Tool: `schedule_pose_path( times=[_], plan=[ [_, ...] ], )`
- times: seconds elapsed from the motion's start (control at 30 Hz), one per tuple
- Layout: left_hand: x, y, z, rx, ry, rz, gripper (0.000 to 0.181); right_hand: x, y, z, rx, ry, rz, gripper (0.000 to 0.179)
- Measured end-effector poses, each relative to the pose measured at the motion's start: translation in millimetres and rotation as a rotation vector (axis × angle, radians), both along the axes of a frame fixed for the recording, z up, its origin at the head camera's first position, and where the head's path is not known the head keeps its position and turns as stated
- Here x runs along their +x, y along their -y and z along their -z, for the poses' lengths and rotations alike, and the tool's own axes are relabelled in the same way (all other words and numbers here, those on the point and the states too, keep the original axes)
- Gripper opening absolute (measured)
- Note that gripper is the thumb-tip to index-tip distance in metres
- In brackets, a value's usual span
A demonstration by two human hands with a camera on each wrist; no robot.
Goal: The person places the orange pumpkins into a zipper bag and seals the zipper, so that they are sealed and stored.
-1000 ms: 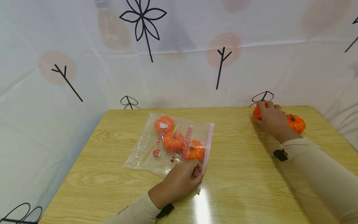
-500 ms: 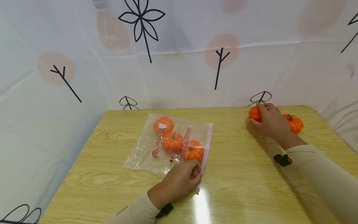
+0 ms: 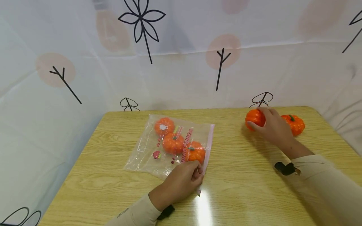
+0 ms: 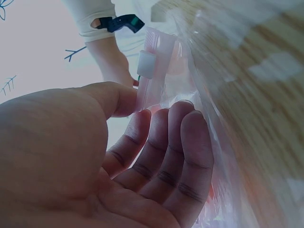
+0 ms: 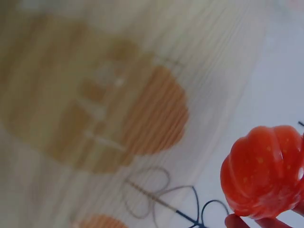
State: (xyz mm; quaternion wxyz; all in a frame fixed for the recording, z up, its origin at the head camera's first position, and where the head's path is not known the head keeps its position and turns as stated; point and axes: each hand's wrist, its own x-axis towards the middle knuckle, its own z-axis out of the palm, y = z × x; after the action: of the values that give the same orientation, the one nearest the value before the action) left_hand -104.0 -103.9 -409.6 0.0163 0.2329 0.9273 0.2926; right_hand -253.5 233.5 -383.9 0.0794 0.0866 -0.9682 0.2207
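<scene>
A clear zip bag (image 3: 147, 158) with pink prints lies on the table's left half, three small orange pumpkins (image 3: 173, 143) inside it. My left hand (image 3: 181, 180) pinches the bag's pink zip edge at its near end, by a white slider (image 4: 147, 64) in the left wrist view. Over the far right of the table, my right hand (image 3: 272, 128) grips another orange pumpkin (image 3: 255, 119). That pumpkin (image 5: 263, 171) shows ribbed and glossy in the right wrist view, with fingertips at its lower side. One more pumpkin (image 3: 295, 125) with a green stem sits just right of this hand.
The wood-grain table (image 3: 234, 188) has its far edge against a white cloth (image 3: 181, 78) printed with leaves and twigs. The cloth also stands along the left and right sides.
My right hand has moved left and a little nearer with the pumpkin, away from the other pumpkin. The left hand keeps its hold on the bag.
</scene>
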Motion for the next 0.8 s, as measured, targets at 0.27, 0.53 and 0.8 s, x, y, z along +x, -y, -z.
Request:
schedule_pose_path(
  times=[0.27, 0.53, 0.8],
  plan=[
    [0.2, -0.6, -0.3, -0.005, -0.007, -0.001, 0.008, 22.1, 13, -2.2, -0.093, -0.015, -0.042, 0.076],
    [0.7, -0.7, -0.6, 0.001, -0.011, -0.002, 0.008, 37.0, 23, -0.8, -0.201, 0.021, -0.096, 0.072],
    [1.2, -0.8, -1.1, 0.000, -0.017, 0.002, 0.009, 47.9, 29, 3.5, -0.300, 0.119, -0.120, 0.070]
  ],
)
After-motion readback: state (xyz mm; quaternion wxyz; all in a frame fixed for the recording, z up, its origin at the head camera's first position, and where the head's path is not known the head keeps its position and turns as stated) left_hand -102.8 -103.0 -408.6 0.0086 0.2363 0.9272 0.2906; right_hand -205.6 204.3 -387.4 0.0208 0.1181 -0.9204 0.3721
